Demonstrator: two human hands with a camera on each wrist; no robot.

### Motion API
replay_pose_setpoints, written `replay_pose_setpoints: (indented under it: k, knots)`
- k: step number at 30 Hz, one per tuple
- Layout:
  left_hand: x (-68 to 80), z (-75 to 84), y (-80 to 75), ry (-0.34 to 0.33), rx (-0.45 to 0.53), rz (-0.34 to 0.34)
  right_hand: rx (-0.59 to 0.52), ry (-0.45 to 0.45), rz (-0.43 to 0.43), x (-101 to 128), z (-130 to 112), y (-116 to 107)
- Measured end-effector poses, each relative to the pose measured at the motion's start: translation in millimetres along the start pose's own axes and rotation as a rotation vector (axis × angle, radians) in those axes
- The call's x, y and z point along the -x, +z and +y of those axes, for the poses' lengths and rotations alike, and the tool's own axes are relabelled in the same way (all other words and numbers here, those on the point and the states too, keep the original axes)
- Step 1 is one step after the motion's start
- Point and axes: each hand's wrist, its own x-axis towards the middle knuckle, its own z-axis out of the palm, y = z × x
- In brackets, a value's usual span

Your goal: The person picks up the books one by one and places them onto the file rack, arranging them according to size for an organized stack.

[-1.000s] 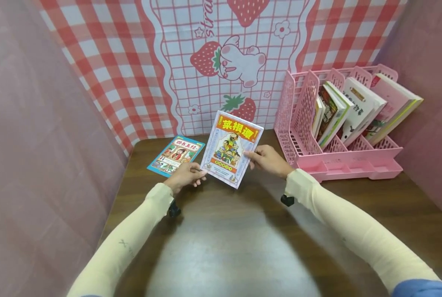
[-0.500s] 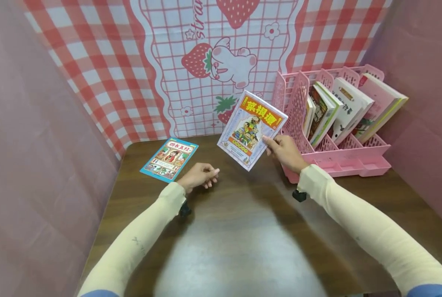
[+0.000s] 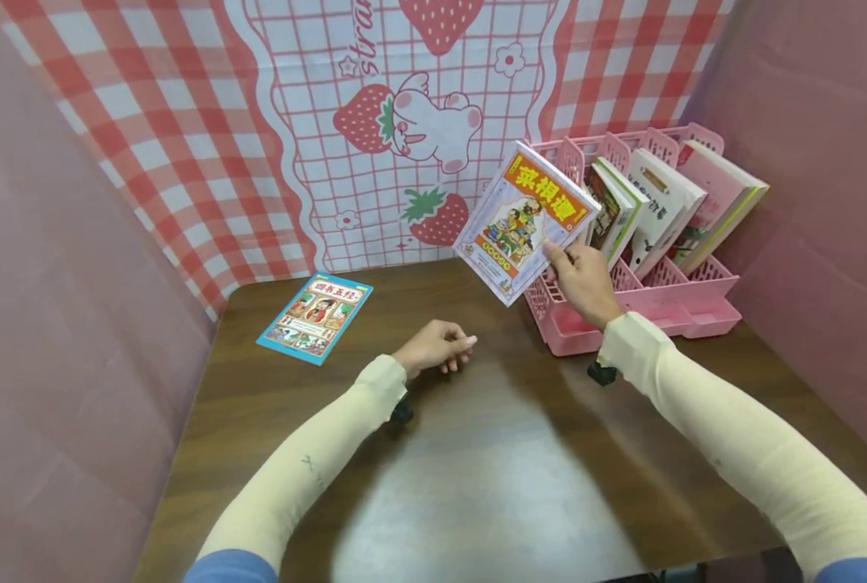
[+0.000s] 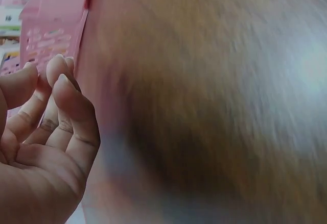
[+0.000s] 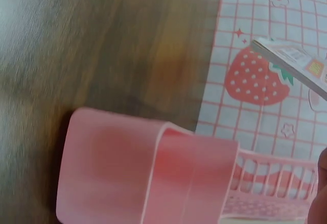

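Observation:
My right hand [image 3: 584,282] pinches the right edge of a lavender book [image 3: 524,227] with a yellow-and-red title band, thumb on its cover. The book is tilted in the air in front of the left end of a pink file rack [image 3: 640,312]. In the right wrist view only a corner of the book [image 5: 299,63] shows, at the right. My left hand [image 3: 436,346] hovers over the table with loosely curled fingers and nothing in them. A blue-bordered book [image 3: 316,317] lies flat on the table at the left.
Several books [image 3: 659,206] lean in the rack's slots at the right. A red-and-white strawberry cloth [image 3: 404,162] hangs behind the wooden table [image 3: 469,453]. Pink curtains [image 3: 61,364] close off both sides.
My right hand has carried the lavender book up and right to the rack. My left hand has let go of its lower corner and drifted right. The head view has shifted right.

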Motion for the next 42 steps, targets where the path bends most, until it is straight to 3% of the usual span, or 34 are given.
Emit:
replay_pose_setpoints:
  k: [10, 16, 30, 36, 42]
  knots:
    - [-15.2, 12.6, 30.2, 0.031, -0.061, -0.015, -0.015, -0.032, 0.244, -5.0, 5.8, -17.3]
    - [-30.2, 25.3, 45.5, 0.044, -0.083, 0.012, 0.019, -0.021, 0.317, -5.9, 6.4, -28.9]
    - [-71.4, 56.0, 100.6, 0.093, 0.16, 0.244, 0.081, 0.044, 0.468, 0.9, 22.9, -44.2]
    - [-81.3, 58.0, 119.9, 0.062, 0.194, 0.231, 0.058, 0.088, 0.5, 8.0, 31.5, -44.0]
    - [-86.8, 62.4, 124.3, 0.073, 0.253, 0.225, 0.059, 0.027, 0.55, 8.1, 34.1, -45.2]
